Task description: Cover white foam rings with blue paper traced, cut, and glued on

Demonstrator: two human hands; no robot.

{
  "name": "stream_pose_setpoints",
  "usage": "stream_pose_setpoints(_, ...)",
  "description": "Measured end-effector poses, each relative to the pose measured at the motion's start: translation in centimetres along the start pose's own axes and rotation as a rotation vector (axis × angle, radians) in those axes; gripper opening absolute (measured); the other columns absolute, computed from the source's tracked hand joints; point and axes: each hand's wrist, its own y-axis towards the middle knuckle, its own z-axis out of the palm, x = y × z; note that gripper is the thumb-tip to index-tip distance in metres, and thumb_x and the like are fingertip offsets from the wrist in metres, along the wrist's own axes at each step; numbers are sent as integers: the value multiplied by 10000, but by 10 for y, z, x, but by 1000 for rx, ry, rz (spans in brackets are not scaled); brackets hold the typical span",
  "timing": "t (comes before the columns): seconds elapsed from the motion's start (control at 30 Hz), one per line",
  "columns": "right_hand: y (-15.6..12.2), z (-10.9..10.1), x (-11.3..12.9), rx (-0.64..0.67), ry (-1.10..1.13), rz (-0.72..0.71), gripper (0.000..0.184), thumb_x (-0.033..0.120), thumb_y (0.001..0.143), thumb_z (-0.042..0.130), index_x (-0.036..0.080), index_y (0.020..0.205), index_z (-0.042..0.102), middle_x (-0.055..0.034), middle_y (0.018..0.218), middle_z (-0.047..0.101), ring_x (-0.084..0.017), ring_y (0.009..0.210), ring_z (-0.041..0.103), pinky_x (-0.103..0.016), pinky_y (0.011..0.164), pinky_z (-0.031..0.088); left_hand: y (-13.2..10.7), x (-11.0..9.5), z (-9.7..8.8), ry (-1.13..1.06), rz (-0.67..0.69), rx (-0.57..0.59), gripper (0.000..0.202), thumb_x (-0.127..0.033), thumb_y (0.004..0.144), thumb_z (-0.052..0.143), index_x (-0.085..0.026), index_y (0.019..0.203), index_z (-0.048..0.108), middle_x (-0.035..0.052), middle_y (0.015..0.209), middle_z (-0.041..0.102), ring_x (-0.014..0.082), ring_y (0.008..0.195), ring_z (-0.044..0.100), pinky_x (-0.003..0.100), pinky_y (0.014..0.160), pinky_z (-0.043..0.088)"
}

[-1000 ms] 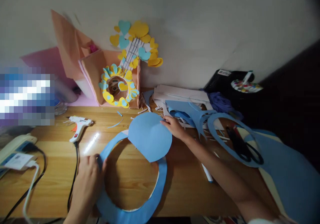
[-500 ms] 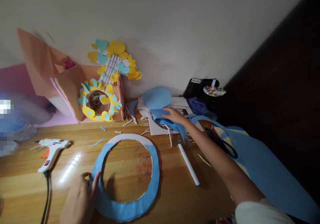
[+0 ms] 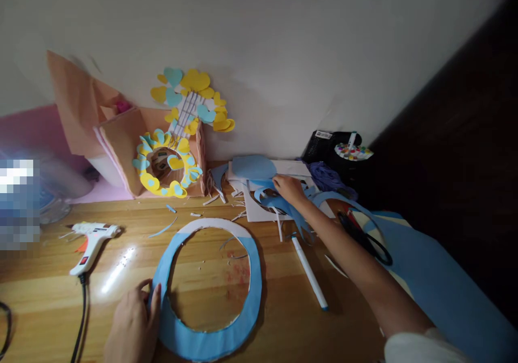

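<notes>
A flat ring covered in blue paper (image 3: 254,276), its far edge bare white, lies on the wooden table. My left hand (image 3: 133,317) grips the ring's left side between thumb and fingers. At the back my right hand (image 3: 289,189) reaches into a pile of paper offcuts, fingertips pressed together on a blue paper scrap (image 3: 265,182); the exact edge it pinches is partly hidden. Just beyond lies a blue paper oval (image 3: 253,167) on white sheets. Curled blue strips (image 3: 293,212) hang below the hand, near a white marker (image 3: 309,271).
A hot glue gun (image 3: 92,244) with a black cord lies left. Behind it stands a peach cardboard box (image 3: 121,136) with yellow and blue paper hearts (image 3: 195,80). Scissors (image 3: 364,236) and a large blue sheet (image 3: 437,271) are at right; purple yarn (image 3: 327,175) sits behind.
My right hand's fingers have closed onto the blue scrap from a spread pose. The blue oval has dropped lower and flatter. My left hand stays on the ring; the view has shifted slightly.
</notes>
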Motion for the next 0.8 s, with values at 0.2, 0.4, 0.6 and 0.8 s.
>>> stream_pose_setpoints(0.2,28,-62,10,-373,254,-42,214,339,856,533,176,865,671,-69,853,692,-206,795,622,-328,754,465,-3,1,0,-42,-6,2,560,-619,807,273,-171,1028,525,103,837,614,295,852,593,430,817,458)
stream_pose_setpoints(0.4,51,-92,15,-597,489,-53,281,450,817,539,180,818,617,26,613,516,-133,574,480,-266,576,415,-4,-2,-1,-85,-41,27,566,-615,804,279,-157,1030,523,105,854,584,301,883,563,442,844,435)
stream_pose_setpoints(0.6,58,-93,15,-806,623,-18,326,524,821,486,201,851,522,14,701,454,-163,682,491,-315,684,429,-6,1,2,-126,-42,34,556,-628,799,291,-175,1029,515,98,871,576,298,898,556,455,870,428)
stream_pose_setpoints(0.8,50,-91,13,-989,828,80,271,489,884,329,252,1008,371,-65,1018,480,-221,1025,499,-429,921,386,-8,6,2,-167,-59,31,505,-614,798,305,-199,990,519,105,938,593,295,970,568,448,898,429)
